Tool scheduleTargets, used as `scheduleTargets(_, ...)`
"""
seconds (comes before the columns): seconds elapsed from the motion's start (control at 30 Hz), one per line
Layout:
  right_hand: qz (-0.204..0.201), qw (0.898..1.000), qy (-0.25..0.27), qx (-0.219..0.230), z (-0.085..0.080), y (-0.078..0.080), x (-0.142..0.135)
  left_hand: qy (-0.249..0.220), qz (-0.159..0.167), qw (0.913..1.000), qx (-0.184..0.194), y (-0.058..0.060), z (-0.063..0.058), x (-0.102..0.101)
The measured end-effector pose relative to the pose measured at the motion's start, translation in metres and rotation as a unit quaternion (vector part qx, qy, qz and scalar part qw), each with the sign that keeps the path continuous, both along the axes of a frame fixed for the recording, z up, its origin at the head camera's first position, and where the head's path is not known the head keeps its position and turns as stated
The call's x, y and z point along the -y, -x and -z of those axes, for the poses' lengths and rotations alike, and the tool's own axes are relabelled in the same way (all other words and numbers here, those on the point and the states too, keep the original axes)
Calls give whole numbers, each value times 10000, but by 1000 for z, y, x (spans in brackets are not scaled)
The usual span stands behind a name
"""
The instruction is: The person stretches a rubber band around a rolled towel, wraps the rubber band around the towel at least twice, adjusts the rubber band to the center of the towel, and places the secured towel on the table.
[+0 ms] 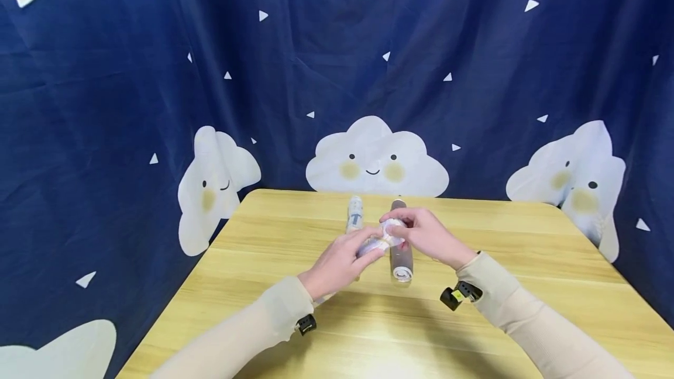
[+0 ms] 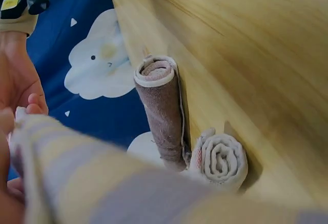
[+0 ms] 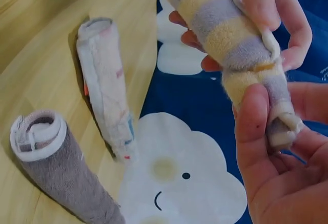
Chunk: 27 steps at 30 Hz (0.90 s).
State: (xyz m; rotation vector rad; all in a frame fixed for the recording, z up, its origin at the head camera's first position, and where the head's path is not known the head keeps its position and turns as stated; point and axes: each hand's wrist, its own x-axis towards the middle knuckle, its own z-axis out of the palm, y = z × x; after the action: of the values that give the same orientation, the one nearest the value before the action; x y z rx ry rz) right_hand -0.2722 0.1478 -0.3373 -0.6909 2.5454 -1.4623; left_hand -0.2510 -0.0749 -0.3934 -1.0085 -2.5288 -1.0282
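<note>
Both hands hold a rolled towel (image 3: 225, 34) with yellow and grey-purple stripes above the table. My left hand (image 1: 344, 259) grips it along its length, fingers curled around it. At the other end, my right hand (image 1: 429, 235) pinches the towel between thumb and fingers. A thin yellowish band (image 3: 265, 66) circles the roll near that end, and the cloth is drawn in there. In the left wrist view the striped towel fills the lower part, blurred, and hides much of the left hand.
On the wooden table (image 1: 284, 221) lie a brown rolled towel (image 1: 402, 262) and a white patterned rolled towel (image 1: 355, 212), side by side beyond and under the hands. A dark blue curtain (image 1: 337, 75) with clouds and triangles hangs behind the table and along its sides.
</note>
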Motion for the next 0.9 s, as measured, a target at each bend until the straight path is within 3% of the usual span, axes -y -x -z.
scheduleTargets(0.2, 105, 9995, 188, 211, 0, 2, 2, 131, 53, 9970, -757, 3, 0, -2)
scheduleTargets(0.4, 193, 9992, 140, 310, 5, 6, 2, 548, 159, 9876, -1460, 3, 0, -3)
scheduleTargets(0.67, 291, 9992, 90, 252, 13, 7, 2, 1308, -33, 9730, -1899, 0, 0, -7)
scheduleTargets(0.8, 333, 9992, -10, 205, 14, 8, 3, 1517, 28, 9669, -2049, 0, 3, -8)
scheduleTargets(0.9, 348, 9991, 67, 221, 11, 7, 3, 1559, 139, 9671, -2003, 1, 7, -7)
